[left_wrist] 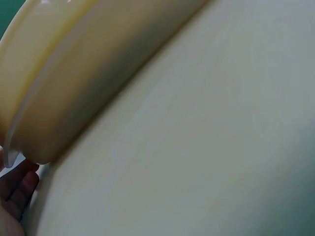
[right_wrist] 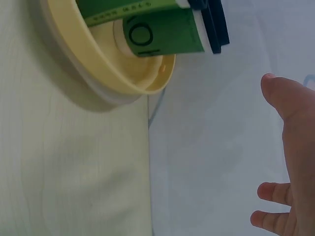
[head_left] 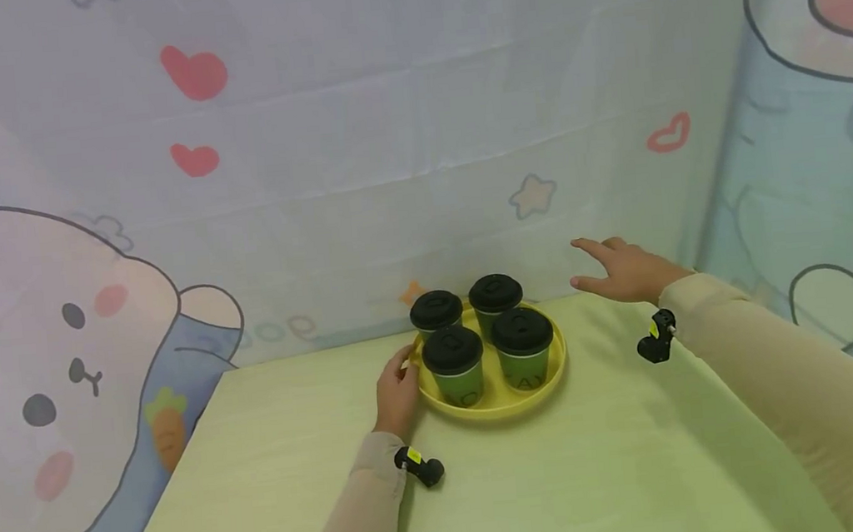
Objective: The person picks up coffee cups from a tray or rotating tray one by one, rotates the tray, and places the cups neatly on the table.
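A round yellow tray [head_left: 492, 412] stands on the table and bears several green paper cups with black lids. Two cups are nearer, a left front cup [head_left: 460, 384] and a right front cup [head_left: 525, 367]; a left back lid [head_left: 436, 309] and a right back lid [head_left: 495, 293] show behind them. At the tray's left rim, my left hand [head_left: 397, 393] grips the edge, fingers under the rim in the left wrist view. My right hand [head_left: 626, 271] hovers to the right of the tray, apart from it, its fingers extended and holding nothing.
A pale yellow-green cloth [head_left: 564, 481] covers the table. Right behind the tray hangs a printed curtain [head_left: 363, 221], which also runs along the left and right sides. Each wrist wears a small black camera, such as the right one [head_left: 656, 338].
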`<state>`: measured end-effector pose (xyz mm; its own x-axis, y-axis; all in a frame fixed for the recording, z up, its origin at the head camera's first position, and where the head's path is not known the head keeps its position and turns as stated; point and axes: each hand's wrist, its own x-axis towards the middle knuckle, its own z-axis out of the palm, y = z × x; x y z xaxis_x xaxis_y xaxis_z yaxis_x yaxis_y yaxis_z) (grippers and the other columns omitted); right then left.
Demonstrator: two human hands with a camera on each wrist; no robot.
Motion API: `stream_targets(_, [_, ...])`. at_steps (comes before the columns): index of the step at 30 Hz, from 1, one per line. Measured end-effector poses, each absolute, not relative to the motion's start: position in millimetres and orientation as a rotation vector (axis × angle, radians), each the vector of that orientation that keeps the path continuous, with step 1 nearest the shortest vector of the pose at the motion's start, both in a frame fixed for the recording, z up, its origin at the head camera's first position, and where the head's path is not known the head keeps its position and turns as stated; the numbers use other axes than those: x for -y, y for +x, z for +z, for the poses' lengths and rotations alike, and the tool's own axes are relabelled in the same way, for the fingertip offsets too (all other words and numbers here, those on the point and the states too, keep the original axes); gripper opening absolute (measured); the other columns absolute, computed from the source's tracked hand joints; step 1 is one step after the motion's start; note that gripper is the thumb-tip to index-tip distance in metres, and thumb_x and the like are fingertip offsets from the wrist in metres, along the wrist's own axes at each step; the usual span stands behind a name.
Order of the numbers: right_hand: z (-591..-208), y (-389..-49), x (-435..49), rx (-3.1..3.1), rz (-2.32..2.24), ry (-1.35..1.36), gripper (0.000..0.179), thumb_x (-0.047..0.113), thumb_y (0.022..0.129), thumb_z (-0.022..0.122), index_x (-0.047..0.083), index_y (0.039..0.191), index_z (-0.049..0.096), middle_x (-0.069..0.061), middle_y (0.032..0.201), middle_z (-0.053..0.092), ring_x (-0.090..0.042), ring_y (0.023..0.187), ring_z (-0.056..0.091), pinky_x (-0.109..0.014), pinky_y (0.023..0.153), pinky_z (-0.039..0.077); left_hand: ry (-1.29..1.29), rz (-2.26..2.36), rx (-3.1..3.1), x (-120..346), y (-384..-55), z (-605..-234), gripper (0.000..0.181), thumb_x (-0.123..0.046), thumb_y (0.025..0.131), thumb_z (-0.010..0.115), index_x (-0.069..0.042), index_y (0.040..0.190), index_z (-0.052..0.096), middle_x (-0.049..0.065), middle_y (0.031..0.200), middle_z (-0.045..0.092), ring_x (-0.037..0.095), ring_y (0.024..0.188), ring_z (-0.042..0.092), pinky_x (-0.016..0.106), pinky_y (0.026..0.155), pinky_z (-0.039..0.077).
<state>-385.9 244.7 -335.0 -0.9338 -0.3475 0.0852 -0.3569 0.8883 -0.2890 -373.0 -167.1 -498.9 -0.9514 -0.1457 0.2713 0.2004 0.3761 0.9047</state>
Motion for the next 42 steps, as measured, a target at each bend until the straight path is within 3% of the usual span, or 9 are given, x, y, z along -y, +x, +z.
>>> stream_targets(7, [-315,-380,-222,3.005,0.505,0.621,0.083,0.064,0.098,0.049,0.012,0.16,0.028,-0.034,0.152,0.033,-0.053,0.13,0.045,-0.069,0.1,0.037,-0.034,-1.615,2.343,168,-372,-500,0.042,-0.02,0.101,0.051,-0.024,0.141,0.061,0.004,0.147,0.055,0.026,0.115,0.063,0.045,0.095,0.05])
stream_targets(14, [-288,-371,-188,2.967,0.438,0.795,0.071,0.053,0.1,0.055,0.006,0.152,0.042,-0.022,0.142,0.053,-0.038,0.126,0.055,-0.059,0.102,0.043,-0.031,-1.619,2.335,167,-373,-499,0.041,-0.021,0.101,0.051,-0.025,0.14,0.062,0.003,0.146,0.055,0.026,0.114,0.063,0.046,0.095,0.049])
stream_targets(20, [-287,-367,-164,2.952,0.369,0.909,0.061,0.047,0.099,0.06,0.004,0.142,0.055,-0.019,0.13,0.063,-0.035,0.117,0.062,-0.054,0.099,0.047,-0.035,-1.614,2.329,163,-376,-501,0.041,-0.022,0.101,0.051,-0.025,0.141,0.061,0.004,0.146,0.055,0.026,0.114,0.063,0.045,0.095,0.05])
stream_targets(32, [-301,-363,-147,3.14,0.191,0.97,0.085,0.063,0.09,0.063,0.006,0.151,0.046,-0.023,0.148,0.047,-0.039,0.132,0.05,-0.056,0.107,0.04,-0.029,-1.609,2.311,157,-377,-502,0.04,-0.022,0.101,0.051,-0.025,0.14,0.062,0.004,0.144,0.057,0.025,0.109,0.064,0.043,0.091,0.05])
stream_targets(42, [-316,-369,-142,3.14,0.14,1.043,0.077,0.054,0.089,0.069,0.005,0.146,0.052,-0.018,0.14,0.053,-0.033,0.121,0.057,-0.051,0.101,0.046,-0.023,-1.6,2.32,155,-381,-505,0.04,-0.023,0.102,0.05,-0.026,0.141,0.062,0.004,0.145,0.056,0.025,0.11,0.063,0.043,0.091,0.05])
